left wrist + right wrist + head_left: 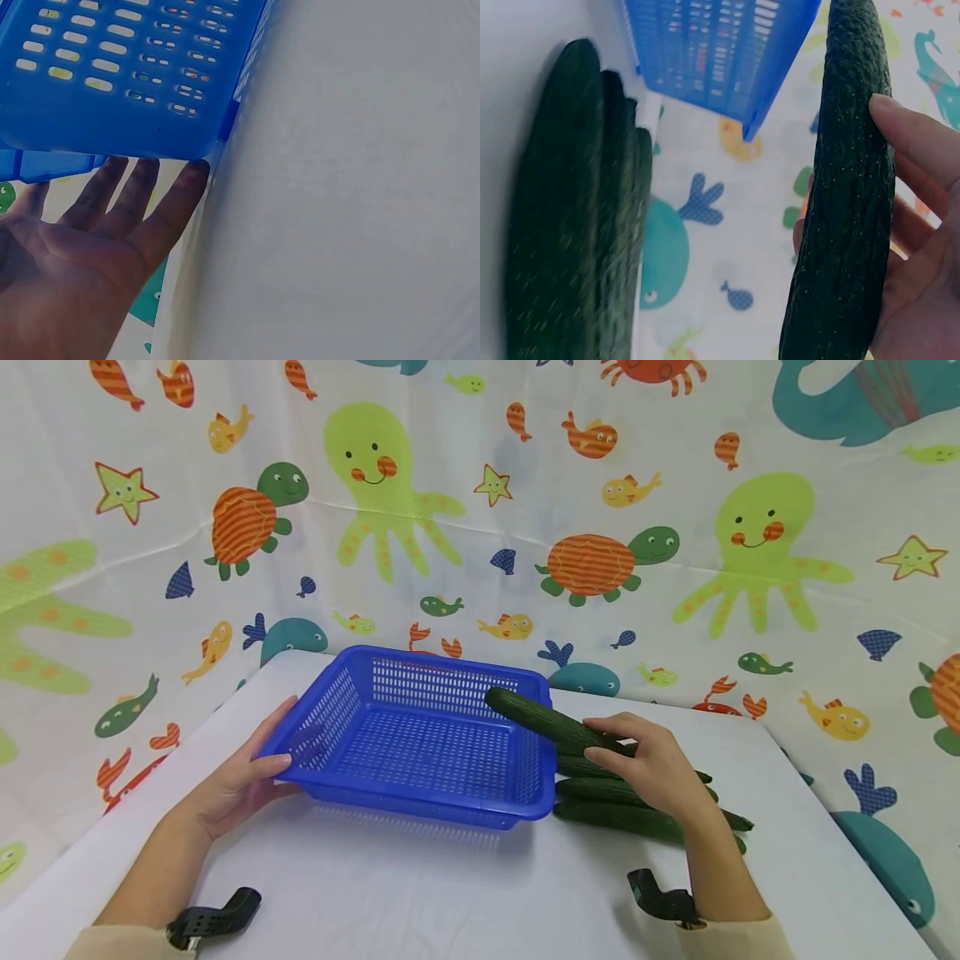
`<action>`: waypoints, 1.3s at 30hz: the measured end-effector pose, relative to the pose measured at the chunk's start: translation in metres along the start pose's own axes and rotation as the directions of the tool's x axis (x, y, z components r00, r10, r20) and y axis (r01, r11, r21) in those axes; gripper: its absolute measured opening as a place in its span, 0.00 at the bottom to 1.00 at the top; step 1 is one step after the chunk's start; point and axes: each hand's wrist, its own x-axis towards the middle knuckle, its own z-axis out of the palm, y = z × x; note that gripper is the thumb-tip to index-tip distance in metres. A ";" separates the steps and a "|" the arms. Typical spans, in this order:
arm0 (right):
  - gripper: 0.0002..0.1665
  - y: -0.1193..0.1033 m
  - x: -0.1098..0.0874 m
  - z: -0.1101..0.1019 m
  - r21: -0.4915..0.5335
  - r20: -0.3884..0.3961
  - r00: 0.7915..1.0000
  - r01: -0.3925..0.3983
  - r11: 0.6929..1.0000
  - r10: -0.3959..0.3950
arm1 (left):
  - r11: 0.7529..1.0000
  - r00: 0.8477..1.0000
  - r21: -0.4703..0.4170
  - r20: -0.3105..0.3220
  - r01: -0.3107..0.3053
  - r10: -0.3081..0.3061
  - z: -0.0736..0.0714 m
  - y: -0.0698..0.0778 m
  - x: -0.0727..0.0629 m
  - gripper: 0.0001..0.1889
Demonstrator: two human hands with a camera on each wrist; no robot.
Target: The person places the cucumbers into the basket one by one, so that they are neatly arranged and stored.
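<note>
A blue plastic basket [427, 793] with slotted walls stands at the middle of the white table. My left hand [240, 772] holds its left end, thumb at the near corner; in the left wrist view, fingertips [196, 171] meet the rim's edge. My right hand [652, 760] grips a dark green cucumber [543, 720], thumb on one side and fingers on the other. The cucumber is raised, its far end over the basket's right rim. Beneath that hand, several more cucumbers [622, 818] lie side by side on the table, partly hidden by the hand and wrist.
The white table [420, 902] reaches back to a hanging curtain [465, 527] printed with sea animals. Black wrist-camera mounts [217, 917] sit on both wrists. The basket's right end is close to the lying cucumbers.
</note>
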 end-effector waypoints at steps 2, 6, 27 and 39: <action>0.23 -0.005 0.006 0.003 0.006 0.006 1.000 0.019 1.000 -0.019 | 1.000 1.000 0.007 -0.008 -0.001 0.001 0.000 0.000 0.000 0.42; 0.22 -0.015 0.015 0.008 0.016 0.022 0.999 0.040 0.999 -0.040 | 1.000 1.000 0.009 -0.012 -0.002 0.002 0.001 0.000 -0.001 0.42; 0.24 -0.074 0.056 0.042 0.074 0.101 0.991 0.083 0.994 -0.090 | 1.000 1.000 0.014 -0.012 -0.005 0.005 -0.001 -0.002 -0.003 0.41; 0.23 -0.104 0.073 0.069 0.093 0.177 0.978 0.099 0.991 -0.114 | 0.998 0.998 -0.049 0.047 -0.031 0.034 -0.003 0.000 -0.006 0.41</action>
